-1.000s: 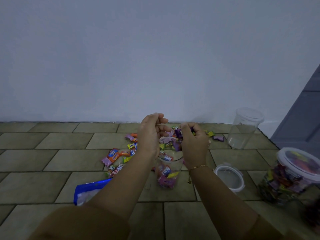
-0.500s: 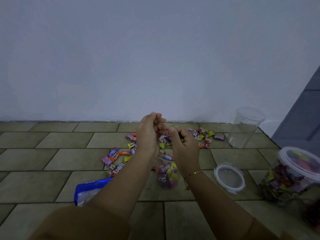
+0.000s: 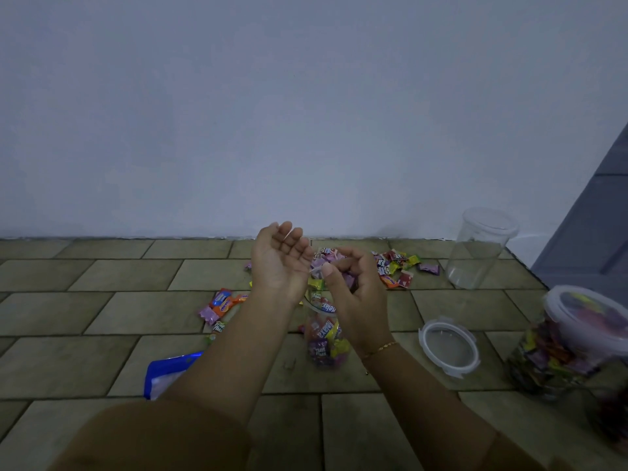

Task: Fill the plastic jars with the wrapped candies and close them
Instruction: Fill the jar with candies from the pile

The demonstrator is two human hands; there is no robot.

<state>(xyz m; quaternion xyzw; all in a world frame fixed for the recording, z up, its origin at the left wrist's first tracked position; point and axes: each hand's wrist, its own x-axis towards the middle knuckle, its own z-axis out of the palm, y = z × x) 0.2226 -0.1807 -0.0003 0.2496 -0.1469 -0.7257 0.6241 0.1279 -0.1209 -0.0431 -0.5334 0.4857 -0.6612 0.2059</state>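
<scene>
A clear plastic jar point(image 3: 324, 341), partly filled with wrapped candies, stands on the tiled floor between my forearms. Above its mouth my left hand point(image 3: 280, 263) is held palm up with its fingers relaxed and nothing in it. My right hand point(image 3: 353, 283) hangs over the jar with its fingers curled round several purple and pink wrapped candies point(image 3: 348, 278). Loose candies lie on the floor to the left point(image 3: 221, 305) and behind to the right point(image 3: 397, 268). The jar's lid point(image 3: 448, 346) lies flat on the floor to the right.
An empty clear jar point(image 3: 479, 249) stands at the back right by the wall. A filled, lidded jar point(image 3: 571, 341) stands at the right edge. A blue and white bag point(image 3: 166, 370) lies on the floor at the left. A grey door point(image 3: 598, 232) is at the far right.
My left hand has opened from a curled grip to palm up and empty. My right hand has moved left over the jar, and more candies lie inside the jar.
</scene>
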